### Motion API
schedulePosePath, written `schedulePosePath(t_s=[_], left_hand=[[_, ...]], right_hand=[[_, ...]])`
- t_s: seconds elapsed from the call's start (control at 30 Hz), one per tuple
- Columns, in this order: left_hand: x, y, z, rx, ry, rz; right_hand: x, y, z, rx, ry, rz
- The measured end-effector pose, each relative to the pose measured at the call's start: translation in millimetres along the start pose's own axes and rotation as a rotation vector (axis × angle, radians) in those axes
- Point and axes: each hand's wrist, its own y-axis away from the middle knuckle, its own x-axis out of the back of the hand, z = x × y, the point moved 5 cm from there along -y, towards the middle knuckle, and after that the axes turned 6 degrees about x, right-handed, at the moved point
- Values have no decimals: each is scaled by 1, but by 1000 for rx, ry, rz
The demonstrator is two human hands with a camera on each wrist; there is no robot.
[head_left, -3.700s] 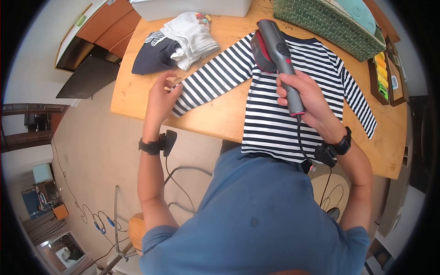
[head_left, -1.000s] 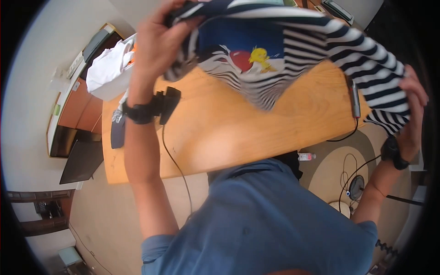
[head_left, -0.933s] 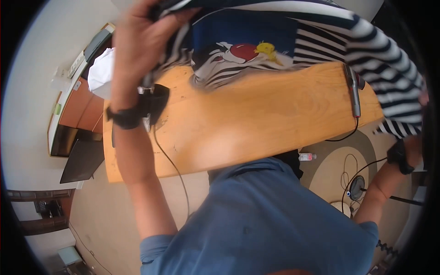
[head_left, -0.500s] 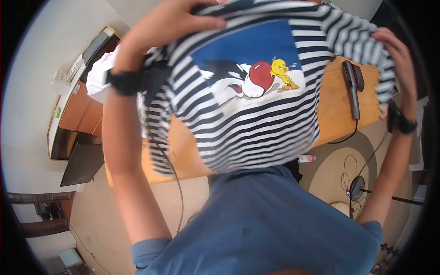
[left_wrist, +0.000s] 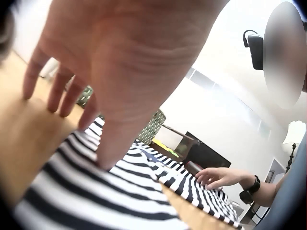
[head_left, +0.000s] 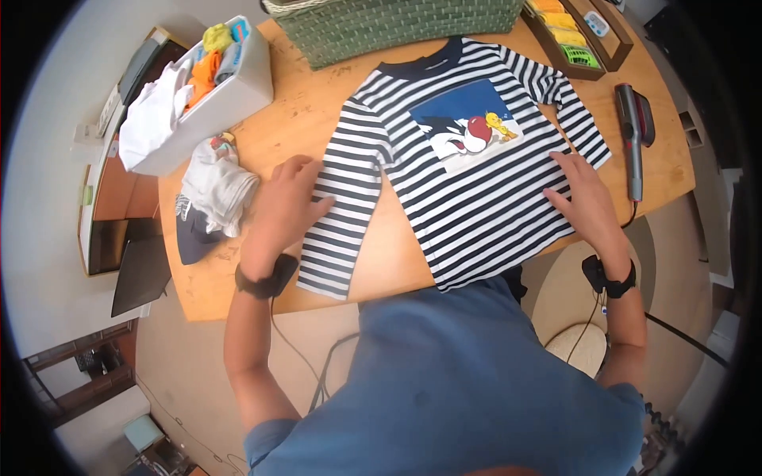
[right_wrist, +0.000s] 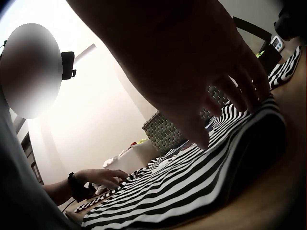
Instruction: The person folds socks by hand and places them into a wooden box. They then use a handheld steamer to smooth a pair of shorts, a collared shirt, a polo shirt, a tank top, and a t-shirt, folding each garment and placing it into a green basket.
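Observation:
A striped long-sleeved shirt lies spread face up on the wooden table, its cartoon print showing and its neck away from the body. Beside the sleeve on the left, my left hand has its fingers spread, the thumb at the sleeve's edge. My right hand is over the shirt's right side edge with fingers loosely extended. From the right wrist view, the fingertips are right at the striped cloth, which bulges up at that edge. To the right lies a grey and red handheld garment steamer with its cord.
A white bin of clothes stands at the back left, with folded grey and navy garments before it. A green woven basket and a brown divided box line the far side. The table's front edge is close to the body.
The steamer was put down at the right. Both hands lifted the shirt, turned it so the print shows, and laid it on the table. They have let go of its upper part.

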Motion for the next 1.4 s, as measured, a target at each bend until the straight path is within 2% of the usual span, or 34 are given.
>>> schedulePosePath(t_s=[0.07,0.1,0.17,0.2,0.27,0.3,0.37,0.43,0.47,0.53,0.63,0.73,0.83,0.87,0.97,1.03,1.07,1.13,1.17,1.33,1.4], left_hand=[[1,6,-2,-8,45,93],[0,4,-6,-8,20,89],[0,-1,-14,1,-39,85],[-1,-7,-15,8,-122,76],[14,-9,16,-71,-23,189],[18,-9,34,-110,29,243],[10,-18,69,-242,168,198],[-14,-30,87,-302,184,106],[-18,-31,88,-313,127,139],[-25,-30,90,-332,17,198],[-24,-32,78,-273,53,168],[-19,-34,61,-210,52,164],[-15,-29,40,-170,41,163],[-14,-29,32,-151,31,156],[-13,-32,26,-120,27,157],[-12,-35,21,-117,57,174],[-11,-37,16,-106,41,117],[-10,-35,12,-111,57,119],[-9,-36,8,-114,66,119],[-2,-34,9,-117,-10,54],[4,-39,14,-137,-65,3]], right_hand=[[-1,7,9,-70,28,57],[-4,8,12,-36,109,124],[-10,10,22,-132,-10,118],[-9,9,20,-169,-54,48],[-6,8,14,-244,-147,-97],[-9,8,13,-210,-171,-92],[-15,5,17,-139,-213,-72],[-17,5,19,-113,-255,-91],[-16,5,17,-118,-279,-111],[-15,7,15,-120,-352,-154],[-18,13,14,-173,-508,-235],[-25,21,7,-88,-621,-310],[-27,27,-16,38,-662,-616],[-24,24,-16,68,-653,-658],[-2,-8,32,-60,-543,-39],[12,-22,54,139,5,446],[5,-27,69,143,51,428],[-3,-32,93,155,141,392],[-4,-32,102,103,115,351],[4,-14,106,-139,69,173],[13,-6,100,-157,80,70]])
